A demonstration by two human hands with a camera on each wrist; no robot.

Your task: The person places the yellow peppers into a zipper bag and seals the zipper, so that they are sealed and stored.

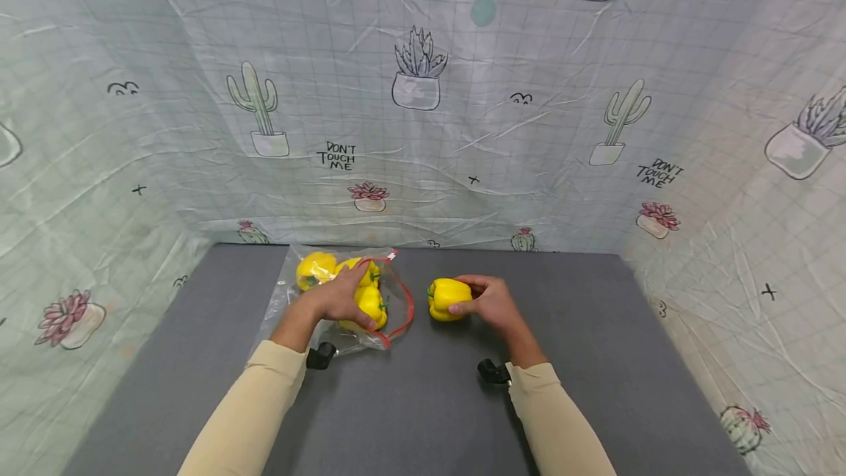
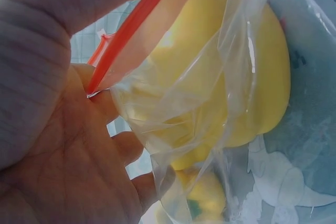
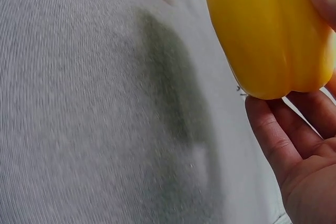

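Note:
A clear zip bag (image 1: pixel 291 300) with a red zip strip (image 2: pixel 131 32) lies at the left of the table, its mouth facing right. Inside it are several yellow bell peppers (image 1: pixel 316 269). My left hand (image 1: pixel 335 298) holds the bag near its mouth, thumb and fingers spread wide across the peppers; the plastic film lies against the fingers in the left wrist view. Right of the mouth, my right hand (image 1: pixel 494 305) grips another yellow bell pepper (image 1: pixel 448 300) between thumb and fingers, its stem pointing left. The right wrist view shows this pepper (image 3: pixel 268 35) above its shadow.
The grey tabletop (image 1: pixel 410 410) runs toward the person. A printed cloth (image 1: pixel 476 138) with cactus drawings hangs behind and along both sides. Small black wrist devices (image 1: pixel 492 371) sit beside each forearm. A white dinosaur-like print (image 2: pixel 283 177) shows on the bag.

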